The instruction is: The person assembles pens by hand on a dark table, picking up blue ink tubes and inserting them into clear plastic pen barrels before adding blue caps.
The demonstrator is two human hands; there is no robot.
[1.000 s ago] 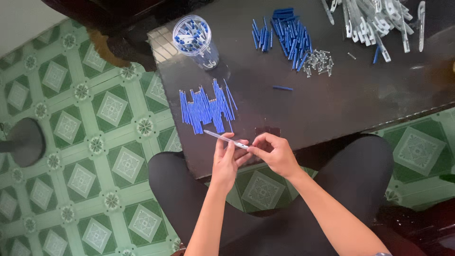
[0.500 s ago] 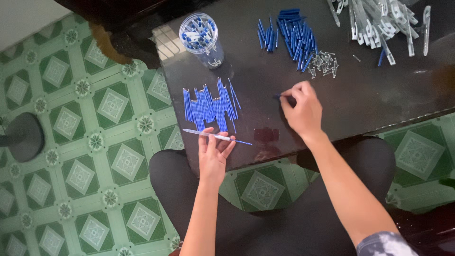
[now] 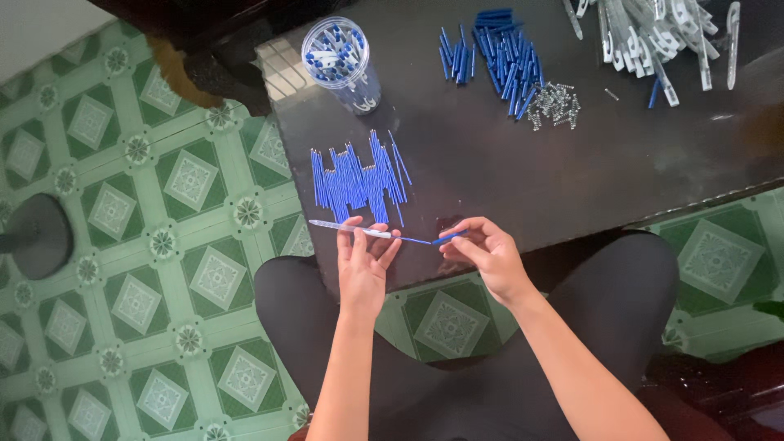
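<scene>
Head view, looking down over the edge of a dark glossy tabletop [image 3: 531, 180] above a green patterned tile floor [image 3: 122, 245]. Left hand [image 3: 363, 265] pinched a clear slim plastic pen barrel [image 3: 347, 229] between thumb and fingertips, barrel lying nearly level, its far end pointing left. Right hand [image 3: 486, 253] closed in a pinch on a thin blue ink refill [image 3: 433, 240], the refill's left end meeting the open end of the barrel; whether it had entered could not be told. Both parts were held just above the near table edge, over the lap.

Judged step: feeding the refill into the barrel, one unit of a pen assembly. The next move would call for keeping the two parts in line and sliding the refill straight in without bending it.

Around them: a fanned row of blue refills [image 3: 355, 175] on the table just beyond the left hand; a clear plastic jar holding blue-and-white parts [image 3: 339, 61] further back; a heap of short blue pieces [image 3: 498, 53]; a small cluster of metal springs [image 3: 554, 104] beside it; a pile of clear pen barrels with clips [image 3: 661, 37] at the far right.
</scene>
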